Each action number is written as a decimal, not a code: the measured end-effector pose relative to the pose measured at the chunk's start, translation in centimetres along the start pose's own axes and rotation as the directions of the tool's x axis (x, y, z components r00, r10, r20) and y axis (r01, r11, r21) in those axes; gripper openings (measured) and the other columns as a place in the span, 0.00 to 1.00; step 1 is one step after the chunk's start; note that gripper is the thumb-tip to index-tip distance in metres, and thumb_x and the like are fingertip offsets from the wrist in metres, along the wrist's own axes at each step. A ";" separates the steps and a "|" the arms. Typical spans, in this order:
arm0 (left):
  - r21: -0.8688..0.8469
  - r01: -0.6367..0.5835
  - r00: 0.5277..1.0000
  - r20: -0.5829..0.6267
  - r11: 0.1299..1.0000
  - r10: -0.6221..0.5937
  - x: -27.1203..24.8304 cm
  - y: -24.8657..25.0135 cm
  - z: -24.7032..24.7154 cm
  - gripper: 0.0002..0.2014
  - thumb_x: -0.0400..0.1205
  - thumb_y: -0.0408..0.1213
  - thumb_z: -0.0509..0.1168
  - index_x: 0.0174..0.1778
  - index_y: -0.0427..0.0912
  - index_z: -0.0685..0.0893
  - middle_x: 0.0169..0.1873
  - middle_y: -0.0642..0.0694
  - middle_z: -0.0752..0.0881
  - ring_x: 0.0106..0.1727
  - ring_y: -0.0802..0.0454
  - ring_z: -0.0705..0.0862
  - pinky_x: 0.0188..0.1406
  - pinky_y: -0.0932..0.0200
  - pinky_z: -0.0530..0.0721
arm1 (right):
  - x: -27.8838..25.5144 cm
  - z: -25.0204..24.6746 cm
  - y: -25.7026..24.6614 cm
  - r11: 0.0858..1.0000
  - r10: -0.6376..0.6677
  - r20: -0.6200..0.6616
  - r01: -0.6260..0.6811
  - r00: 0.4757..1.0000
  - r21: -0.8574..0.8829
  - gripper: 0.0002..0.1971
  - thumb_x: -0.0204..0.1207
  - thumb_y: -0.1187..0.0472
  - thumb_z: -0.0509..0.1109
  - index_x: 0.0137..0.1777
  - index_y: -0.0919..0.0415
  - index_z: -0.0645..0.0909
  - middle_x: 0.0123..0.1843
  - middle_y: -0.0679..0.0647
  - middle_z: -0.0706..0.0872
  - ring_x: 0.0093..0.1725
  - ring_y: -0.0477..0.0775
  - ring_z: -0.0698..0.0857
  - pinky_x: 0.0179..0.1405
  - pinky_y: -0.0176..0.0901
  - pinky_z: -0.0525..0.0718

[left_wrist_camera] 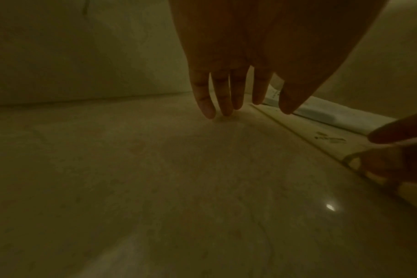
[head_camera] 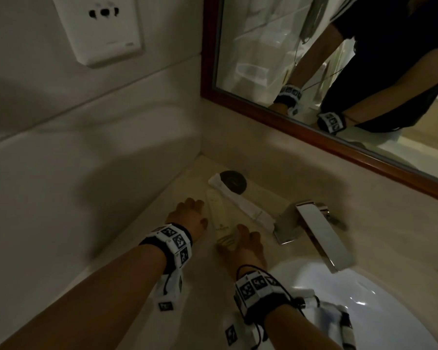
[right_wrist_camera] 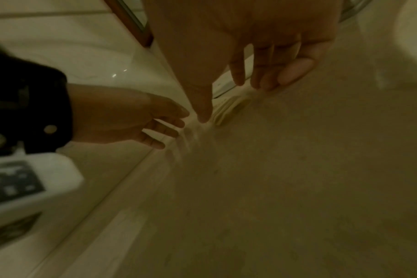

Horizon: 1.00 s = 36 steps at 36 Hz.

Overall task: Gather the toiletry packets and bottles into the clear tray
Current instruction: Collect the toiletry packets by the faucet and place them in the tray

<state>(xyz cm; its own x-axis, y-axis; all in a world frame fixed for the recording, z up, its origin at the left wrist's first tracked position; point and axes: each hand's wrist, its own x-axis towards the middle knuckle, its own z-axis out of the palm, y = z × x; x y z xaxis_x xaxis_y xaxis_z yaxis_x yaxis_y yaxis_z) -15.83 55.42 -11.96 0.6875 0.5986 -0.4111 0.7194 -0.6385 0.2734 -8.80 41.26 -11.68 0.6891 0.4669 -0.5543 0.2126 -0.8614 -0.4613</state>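
Note:
A pale yellow tube (head_camera: 219, 218) lies flat on the beige counter, its ribbed cap (right_wrist_camera: 227, 110) towards me. A long white packet (head_camera: 243, 202) lies beside it on the right, also seen past the tube (left_wrist_camera: 321, 135) as the packet (left_wrist_camera: 321, 114). My left hand (head_camera: 191, 204) is just left of the tube, its straight fingers (left_wrist_camera: 224, 107) touching the counter. My right hand (head_camera: 245, 233) hovers over the cap end, thumb on one side and loosely extended fingers (right_wrist_camera: 264, 80) on the other, with no grip visible. I cannot make out a clear tray.
A black round object (head_camera: 234, 181) sits behind the packet near the wall corner. A chrome tap (head_camera: 316, 231) stands to the right, over the white basin (head_camera: 379, 306). A wood-framed mirror (head_camera: 314, 132) runs along the back wall.

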 end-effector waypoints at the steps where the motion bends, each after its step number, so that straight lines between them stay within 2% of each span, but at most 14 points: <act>1: -0.009 -0.005 1.000 -0.006 1.000 0.005 0.5 0.0 0.0 0.29 0.86 0.48 0.53 0.82 0.43 0.55 0.78 0.41 0.62 0.75 0.40 0.66 0.72 0.47 0.73 | 0.5 -0.1 -0.2 1.000 0.004 0.011 -0.004 1.000 -0.019 0.37 0.70 0.39 0.68 0.77 0.42 0.56 0.74 0.53 0.60 0.73 0.61 0.67 0.67 0.56 0.76; 5: -0.058 0.005 1.000 -0.019 0.998 -0.006 1.6 0.1 -0.5 0.31 0.86 0.48 0.52 0.83 0.44 0.49 0.82 0.41 0.55 0.79 0.41 0.62 0.77 0.47 0.67 | 1.4 -0.5 -0.5 0.996 -0.021 0.033 0.024 0.999 -0.082 0.34 0.71 0.40 0.68 0.76 0.38 0.59 0.73 0.52 0.60 0.74 0.61 0.66 0.69 0.55 0.75; 11: -0.039 0.054 0.999 0.008 0.998 -0.054 3.7 -0.4 -0.7 0.32 0.86 0.51 0.51 0.83 0.47 0.47 0.82 0.41 0.53 0.80 0.39 0.59 0.79 0.45 0.65 | 1.6 -1.3 0.7 0.996 -0.086 0.036 0.087 0.996 -0.034 0.30 0.72 0.49 0.72 0.73 0.38 0.66 0.75 0.51 0.61 0.76 0.58 0.64 0.73 0.50 0.72; 16: 0.054 0.043 0.999 0.011 0.998 -0.043 3.9 -0.5 -0.7 0.29 0.85 0.51 0.53 0.82 0.49 0.56 0.80 0.42 0.56 0.77 0.39 0.63 0.74 0.45 0.71 | 2.0 -2.0 1.2 0.990 -0.102 0.052 0.106 0.993 -0.089 0.27 0.71 0.52 0.74 0.70 0.45 0.71 0.74 0.53 0.63 0.75 0.58 0.65 0.71 0.47 0.72; 20: 0.039 0.011 1.000 -0.005 0.999 -0.011 3.3 -0.6 -0.4 0.25 0.86 0.48 0.53 0.79 0.48 0.61 0.78 0.41 0.60 0.74 0.39 0.66 0.71 0.47 0.73 | 2.3 -2.2 1.4 0.990 -0.089 0.069 0.096 0.994 -0.107 0.25 0.70 0.53 0.75 0.66 0.51 0.73 0.72 0.55 0.66 0.72 0.59 0.68 0.71 0.48 0.73; 23: 0.026 -0.003 1.000 -0.013 1.000 0.003 2.8 -0.7 0.1 0.24 0.86 0.47 0.53 0.78 0.47 0.63 0.76 0.41 0.61 0.72 0.40 0.67 0.69 0.48 0.74 | 2.4 -2.1 1.7 0.988 -0.104 0.067 0.110 0.992 -0.106 0.21 0.69 0.55 0.74 0.61 0.52 0.75 0.68 0.55 0.70 0.68 0.59 0.71 0.66 0.47 0.74; 26: -0.009 -0.002 1.000 -0.012 1.000 0.002 1.9 -0.6 0.4 0.24 0.85 0.46 0.54 0.78 0.46 0.62 0.75 0.42 0.62 0.72 0.40 0.67 0.69 0.49 0.74 | 2.0 -2.5 2.2 0.985 -0.131 0.089 0.139 0.987 -0.100 0.13 0.70 0.57 0.72 0.51 0.51 0.74 0.63 0.55 0.75 0.63 0.59 0.76 0.55 0.43 0.75; 29: -0.050 -0.008 1.000 -0.014 0.999 0.007 0.8 -0.5 0.7 0.23 0.85 0.44 0.55 0.77 0.45 0.63 0.73 0.41 0.67 0.71 0.40 0.69 0.68 0.49 0.75 | 1.3 -2.7 3.3 0.990 -0.129 0.084 0.133 0.988 -0.045 0.07 0.73 0.61 0.68 0.47 0.51 0.72 0.51 0.54 0.79 0.51 0.57 0.79 0.46 0.42 0.74; 32: -0.059 -0.020 1.000 -0.012 0.998 0.020 -0.8 -0.2 1.1 0.20 0.85 0.42 0.55 0.73 0.43 0.66 0.68 0.40 0.72 0.68 0.39 0.72 0.66 0.48 0.76 | 0.2 -2.9 4.6 0.992 -0.122 0.062 0.120 0.991 0.026 0.02 0.76 0.60 0.64 0.45 0.51 0.73 0.45 0.51 0.78 0.45 0.54 0.77 0.43 0.43 0.74; 36: -0.101 -0.040 0.999 0.008 0.994 0.041 -3.0 0.2 2.0 0.16 0.84 0.41 0.57 0.68 0.41 0.70 0.62 0.40 0.76 0.62 0.41 0.76 0.60 0.50 0.79 | -1.5 -3.3 6.5 0.995 -0.092 0.056 0.090 0.994 0.032 0.07 0.76 0.58 0.60 0.37 0.52 0.72 0.40 0.52 0.77 0.40 0.53 0.76 0.42 0.43 0.76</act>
<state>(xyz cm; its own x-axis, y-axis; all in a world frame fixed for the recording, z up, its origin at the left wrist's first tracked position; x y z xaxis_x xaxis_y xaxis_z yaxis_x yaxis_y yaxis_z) -17.93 52.53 -12.40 0.7154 0.5681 -0.4068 0.6978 -0.6099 0.3757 -6.17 34.33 -11.60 0.6269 0.5542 -0.5475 0.2514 -0.8091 -0.5311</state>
